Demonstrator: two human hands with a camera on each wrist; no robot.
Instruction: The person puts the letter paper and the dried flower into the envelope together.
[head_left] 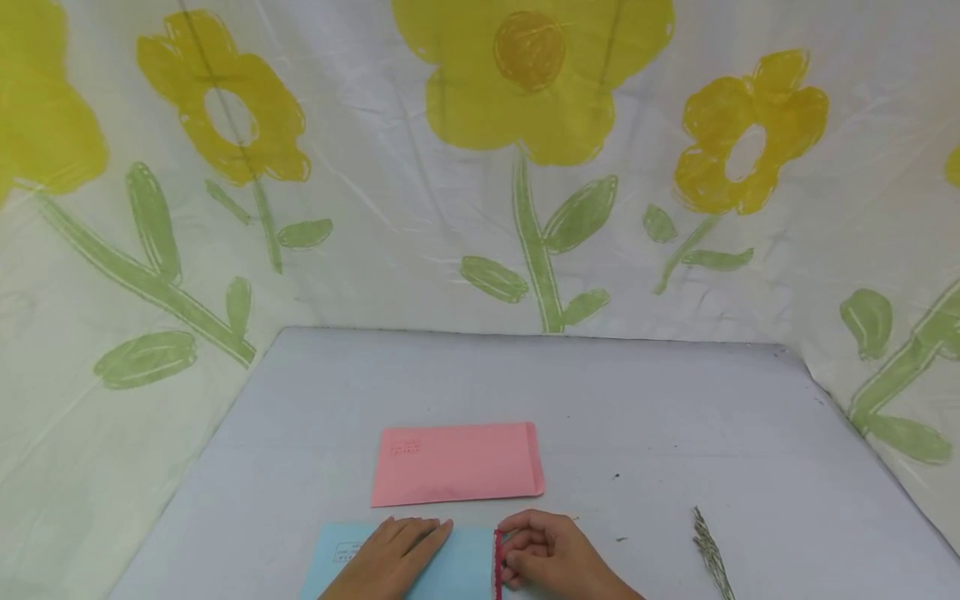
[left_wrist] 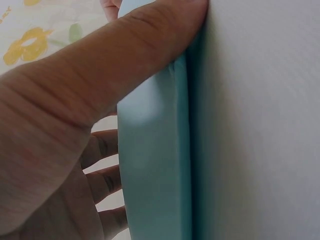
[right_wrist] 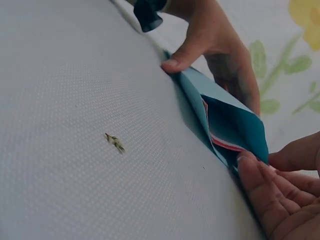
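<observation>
A light blue envelope (head_left: pixel 468 558) lies at the table's front edge, printed box at its left end. My left hand (head_left: pixel 397 554) rests across it, fingers mostly straight. Its thumb (left_wrist: pixel 135 55) presses along the near long edge in the left wrist view. At the right end the envelope's mouth (right_wrist: pixel 232 117) gapes, and a white piece with a red edge (right_wrist: pixel 225 144) shows inside. My right hand (head_left: pixel 551 550) is at that end, thumb and fingers pinching the mouth's rim beside the red edge. The left fingertips are partly hidden behind the envelope in the right wrist view.
Beyond the blue envelope lies a pink envelope (head_left: pixel 457 462). A dried sprig (head_left: pixel 712 550) is on the right of the grey table (head_left: pixel 660 400). Small plant crumbs (right_wrist: pixel 115 142) are scattered nearby. White cloth with painted yellow flowers (head_left: pixel 360 283) surrounds the table.
</observation>
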